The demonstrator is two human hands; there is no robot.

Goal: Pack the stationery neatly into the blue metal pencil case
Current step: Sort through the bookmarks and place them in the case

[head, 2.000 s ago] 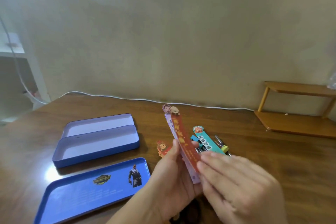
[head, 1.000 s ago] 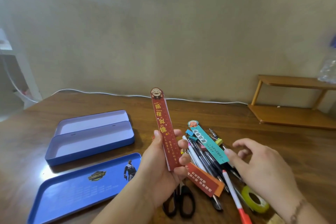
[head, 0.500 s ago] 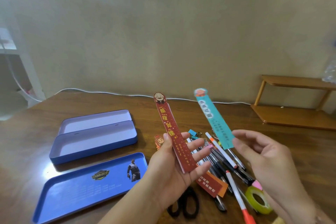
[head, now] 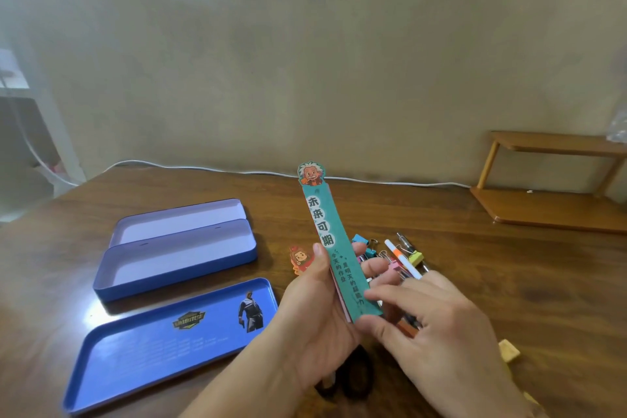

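My left hand (head: 315, 312) holds a stack of bookmarks upright; the teal bookmark (head: 330, 241) with a cartoon head on top faces me, and a red edge shows behind it. My right hand (head: 431, 319) touches the stack's lower end with its fingertips. The blue metal pencil case (head: 176, 265) lies open at the left with two empty trays side by side. Its printed lid (head: 169, 339) lies nearer me. Behind my hands sit binder clips (head: 368, 246), a white pen (head: 402, 258) and other pens, mostly hidden. Black scissors (head: 353, 380) lie under my left wrist.
Another cartoon bookmark (head: 300, 258) lies flat left of my thumb. A yellowish eraser (head: 509, 349) sits at the right. A wooden shelf (head: 556, 187) stands at the back right, and a white cable (head: 203, 168) runs along the wall.
My right hand brought the teal bookmark over and laid it on the red bookmark in my left hand. The red one is now covered.
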